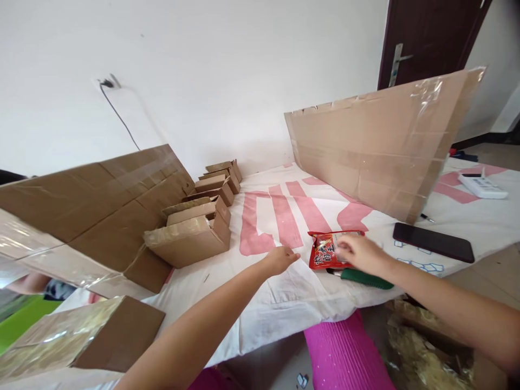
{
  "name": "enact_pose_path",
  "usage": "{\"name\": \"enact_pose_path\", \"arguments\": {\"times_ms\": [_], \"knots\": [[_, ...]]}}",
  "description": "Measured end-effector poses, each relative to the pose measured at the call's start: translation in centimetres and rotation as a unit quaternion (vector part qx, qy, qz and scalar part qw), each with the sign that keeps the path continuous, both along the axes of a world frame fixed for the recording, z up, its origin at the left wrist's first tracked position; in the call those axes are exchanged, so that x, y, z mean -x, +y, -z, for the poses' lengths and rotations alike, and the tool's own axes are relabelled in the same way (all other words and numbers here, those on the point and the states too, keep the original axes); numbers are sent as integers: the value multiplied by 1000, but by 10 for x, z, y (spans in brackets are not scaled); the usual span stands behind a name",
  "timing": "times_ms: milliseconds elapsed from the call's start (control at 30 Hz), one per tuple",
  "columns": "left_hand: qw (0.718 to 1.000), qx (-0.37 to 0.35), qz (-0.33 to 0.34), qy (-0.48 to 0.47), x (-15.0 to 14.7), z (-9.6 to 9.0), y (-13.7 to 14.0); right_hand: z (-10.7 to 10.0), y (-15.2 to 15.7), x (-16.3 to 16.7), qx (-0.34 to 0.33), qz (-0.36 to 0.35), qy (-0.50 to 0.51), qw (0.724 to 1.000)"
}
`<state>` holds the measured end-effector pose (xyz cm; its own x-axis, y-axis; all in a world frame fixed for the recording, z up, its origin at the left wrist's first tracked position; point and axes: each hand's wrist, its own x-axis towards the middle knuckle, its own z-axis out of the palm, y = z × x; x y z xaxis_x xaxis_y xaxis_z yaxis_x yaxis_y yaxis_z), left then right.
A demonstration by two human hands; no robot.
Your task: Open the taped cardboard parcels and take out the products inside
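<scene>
A red snack packet (324,252) with white and black lettering lies on the cloth near the table's front edge. My right hand (357,253) is over the packet's right part, fingers curled and somewhat blurred; whether they grip it or hold something small I cannot make out. My left hand (281,260) is just left of the packet and apart from it, its fingers pressed together in a pinch. Anything between those fingertips is too small to tell. Under my right hand and wrist, in front of the packet, is a green-handled tool (365,278), partly hidden.
Several small open cardboard boxes (195,238) stand in a row at left, beside a large cardboard panel (122,189). Another cardboard panel (369,146) rises at back right. A black phone (433,242) and white device (482,186) lie right. Below sits an open carton (430,336).
</scene>
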<state>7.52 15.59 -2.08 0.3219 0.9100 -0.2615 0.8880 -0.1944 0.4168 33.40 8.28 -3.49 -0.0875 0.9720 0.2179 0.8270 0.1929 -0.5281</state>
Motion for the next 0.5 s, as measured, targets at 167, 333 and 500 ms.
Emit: {"name": "enact_pose_path", "arguments": {"times_ms": [167,333,500], "knots": [[995,50,-12,-82,-49,26,-2,26,-2,-48,32,167,-188,967],[989,-30,-75,-125,-55,34,19,30,37,-2,16,128,-39,991],[969,-126,-178,-117,6,9,69,14,121,62,21,72,83,994]]}}
